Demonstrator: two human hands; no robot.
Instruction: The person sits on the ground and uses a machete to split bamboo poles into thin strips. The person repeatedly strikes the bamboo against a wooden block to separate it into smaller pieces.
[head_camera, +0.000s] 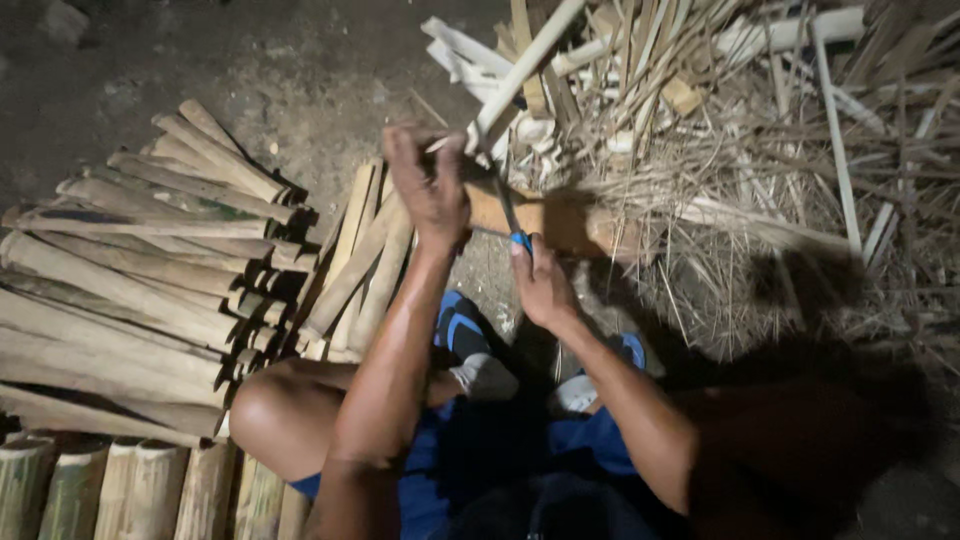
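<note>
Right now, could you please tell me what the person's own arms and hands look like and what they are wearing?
Both arms are bare from upper arm to wrist, with no sleeves visible. The left hand and right hand wear no gloves, and I see no watch, ring or bracelet. The forearms look lean, lit by a harsh light. Lower down, blue shorts and blue-and-grey sandals show.

The floor is bare packed dirt, dark grey and rough, lit by one harsh light from above that fades to black at the edges. On the left lies a stack of split bamboo slats, with a row of round bamboo sections along the bottom edge. At the upper right spreads a tangled heap of thin strips and dry shavings, casting deep shadows
</note>
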